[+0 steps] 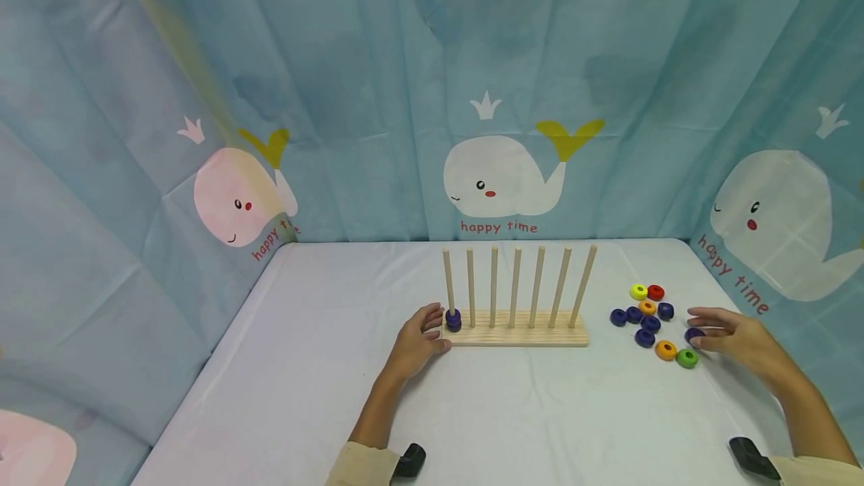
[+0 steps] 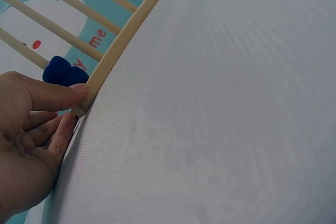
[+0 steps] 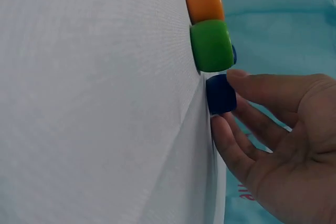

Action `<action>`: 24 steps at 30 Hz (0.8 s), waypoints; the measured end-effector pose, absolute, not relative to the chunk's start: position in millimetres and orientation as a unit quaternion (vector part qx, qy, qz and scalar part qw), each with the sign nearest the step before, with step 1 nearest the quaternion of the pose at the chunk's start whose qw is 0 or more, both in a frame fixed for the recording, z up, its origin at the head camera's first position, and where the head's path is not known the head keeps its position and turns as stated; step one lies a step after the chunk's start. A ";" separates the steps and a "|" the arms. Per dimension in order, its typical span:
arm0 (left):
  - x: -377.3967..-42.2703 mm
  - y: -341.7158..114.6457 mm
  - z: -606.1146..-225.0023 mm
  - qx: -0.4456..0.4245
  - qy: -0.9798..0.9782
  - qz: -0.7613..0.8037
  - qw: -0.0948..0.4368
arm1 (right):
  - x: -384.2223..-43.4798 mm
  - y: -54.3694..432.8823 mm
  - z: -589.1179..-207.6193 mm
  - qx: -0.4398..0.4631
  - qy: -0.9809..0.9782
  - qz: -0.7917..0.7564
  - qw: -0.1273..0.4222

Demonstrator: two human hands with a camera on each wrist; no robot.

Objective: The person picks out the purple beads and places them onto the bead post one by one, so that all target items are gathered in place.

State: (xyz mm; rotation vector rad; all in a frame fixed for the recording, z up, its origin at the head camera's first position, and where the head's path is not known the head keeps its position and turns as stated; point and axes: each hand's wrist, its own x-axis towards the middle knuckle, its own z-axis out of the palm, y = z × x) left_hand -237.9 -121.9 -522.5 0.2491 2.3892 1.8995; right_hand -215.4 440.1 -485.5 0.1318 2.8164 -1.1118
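A wooden peg stand point(image 1: 516, 336) with a row of upright pegs rests on the white table. Two dark blue beads point(image 1: 454, 320) are stacked on its leftmost peg. My left hand point(image 1: 413, 343) holds the left end of the stand's base, and the left wrist view shows the thumb point(image 2: 73, 95) against the wood beside the beads. At the right, my right hand point(image 1: 739, 340) has thumb and fingers about a dark blue bead point(image 3: 221, 94), touching its edges. This bead sits at the table surface, close to a green bead point(image 3: 212, 45).
Left of my right hand lie loose beads: several dark blue ones point(image 1: 644, 337), a yellow one point(image 1: 638, 292), a red one point(image 1: 655, 292), and orange ones point(image 1: 666, 350). A blue curtain point(image 1: 378, 96) printed with whales hangs behind and beside the white table point(image 1: 324, 366).
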 end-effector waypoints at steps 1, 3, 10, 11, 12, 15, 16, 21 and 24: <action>-238.0 -121.9 -522.6 0.081 0.779 0.620 0.040 | -215.5 440.3 -486.0 0.042 0.928 -0.366 0.054; -237.9 -121.9 -522.7 0.082 0.779 0.620 0.040 | -215.9 440.8 -486.9 0.042 0.929 -0.364 0.054; -237.7 -121.6 -522.2 0.081 0.780 0.619 0.040 | -217.1 443.4 -488.2 0.046 0.932 -0.355 0.060; -237.7 -121.6 -522.1 0.080 0.780 0.619 0.041 | -217.0 443.7 -488.0 0.046 0.933 -0.352 0.060; -237.6 -121.6 -521.9 0.080 0.780 0.619 0.041 | -216.8 443.9 -487.8 0.046 0.933 -0.351 0.060; -237.6 -122.0 -522.0 0.080 0.780 0.619 0.041 | -215.8 444.5 -486.6 0.043 0.936 -0.344 0.054; -237.5 -122.1 -522.3 0.080 0.780 0.620 0.042 | -215.2 444.6 -486.0 0.044 0.937 -0.341 0.052; -237.3 -121.9 -522.6 0.078 0.779 0.621 0.042 | -211.0 437.9 -475.0 0.059 0.939 -0.337 0.037; -236.9 -121.4 -521.8 0.078 0.780 0.619 0.040 | -208.2 430.7 -468.1 0.070 0.936 -0.345 0.018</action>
